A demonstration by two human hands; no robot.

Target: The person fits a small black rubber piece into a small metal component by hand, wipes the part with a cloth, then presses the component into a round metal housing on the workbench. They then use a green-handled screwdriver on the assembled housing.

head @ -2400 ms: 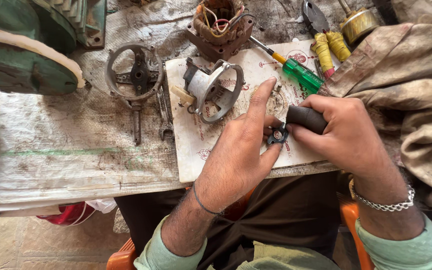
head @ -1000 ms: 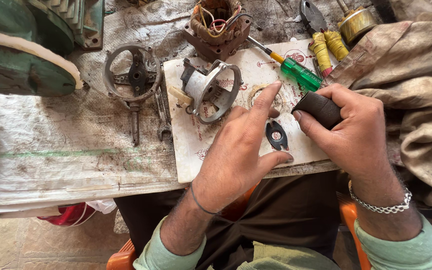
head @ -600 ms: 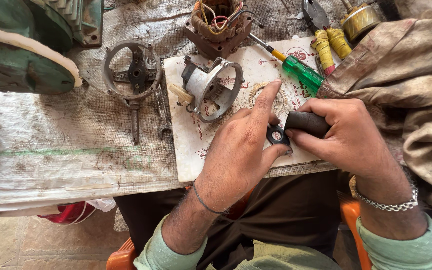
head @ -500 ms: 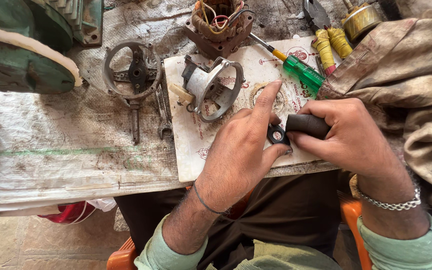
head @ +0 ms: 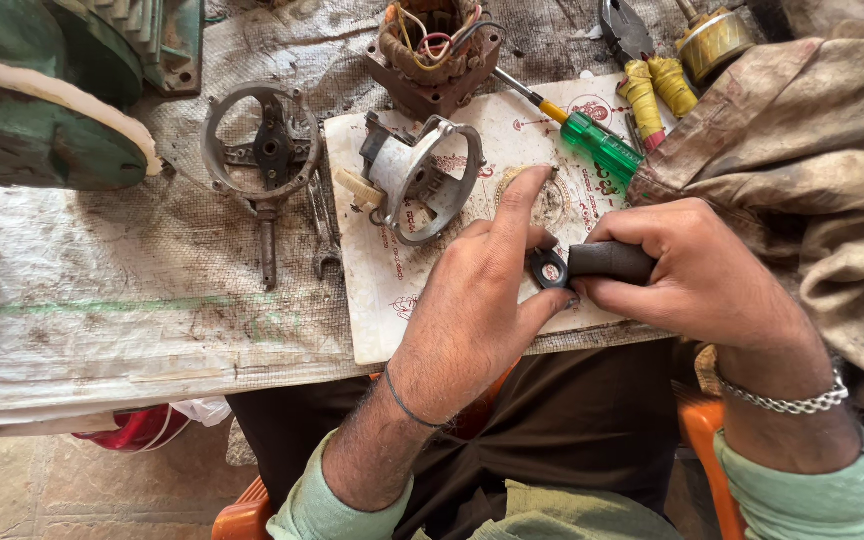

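- Small dark metal ring piece (head: pixel 549 268) is pinched betw. thumb and fingers of left hand (head: pixel 472 310), just above near edge of white printed board (head: pixel 392 300).
- Ring piece is touched at its right side by end of black cylindrical handle (head: pixel 610 262), which is gripped in fist of right hand (head: pixel 692 275); what tool the handle belongs to can't be told.
- Left index finger is held straight, pointed away over the board; other fingers are curled round the ring piece.
- Thin dark band is seen on left wrist; silver chain bracelet (head: pixel 782 398) on right wrist.
- Further up the board, a grey metal motor bracket (head: pixel 422 180) is lain on its side, w/ a cream part at its left.
- Green-handled screwdriver (head: pixel 592 140) is lain diagonally across board's top right.
- Beyond the board: wound stator w/ coloured wires (head: pixel 437 50), yellow-handled pliers (head: pixel 647 75), brass-coloured round part (head: pixel 717 42).
- Left of board, on dirty woven sheet (head: pixel 102 300): round spoked end cover (head: pixel 262 150) and a spanner (head: pixel 324 235) beside it.
- Green motor housing (head: pixel 42 90) at far left.
- Grimy cloth (head: pixel 812 170) is heaped at right, just beside right hand.
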